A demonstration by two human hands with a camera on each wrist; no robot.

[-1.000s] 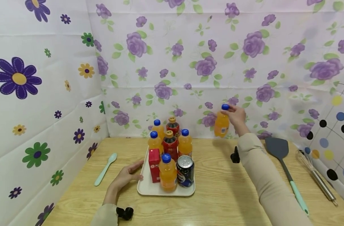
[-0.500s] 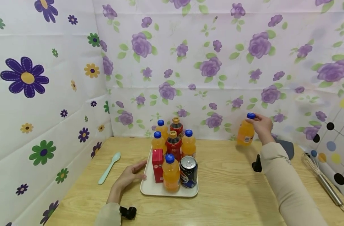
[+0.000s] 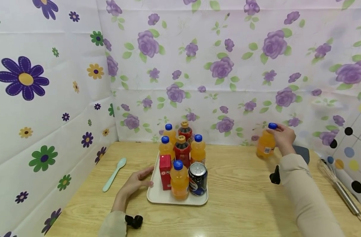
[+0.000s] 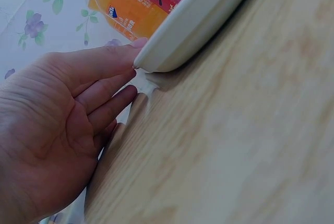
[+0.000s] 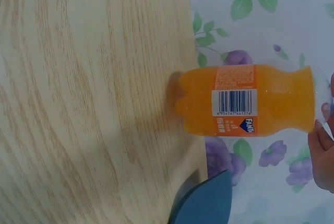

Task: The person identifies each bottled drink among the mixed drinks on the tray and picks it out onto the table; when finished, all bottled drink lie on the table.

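My right hand (image 3: 283, 137) grips a small bottle of orange soda (image 3: 266, 144) by its neck, just below the blue cap. The bottle is upright, its base right at the tabletop near the back edge; the right wrist view shows the label of the orange soda bottle (image 5: 235, 101). My left hand (image 3: 134, 184) rests against the left rim of a white tray (image 3: 159, 199), fingers fairly straight, fingertips at the rim of the tray (image 4: 180, 36) in the left wrist view. On the tray stand several orange soda bottles (image 3: 179, 182), two red-labelled bottles (image 3: 182, 153), a red drink carton (image 3: 165, 172) and a dark can (image 3: 198, 181).
A pale green spoon (image 3: 114, 174) lies left of the tray. To the right, a spatula (image 3: 302, 154) is partly hidden by my right arm, and a whisk (image 3: 342, 191) lies beyond it. Flower-patterned cloth (image 3: 198, 65) hangs behind the wooden table (image 3: 234, 197).
My right hand has carried the orange soda bottle rightward and lowered it from in front of the cloth to the tabletop. The left hand stays at the tray; the head view has shifted slightly.
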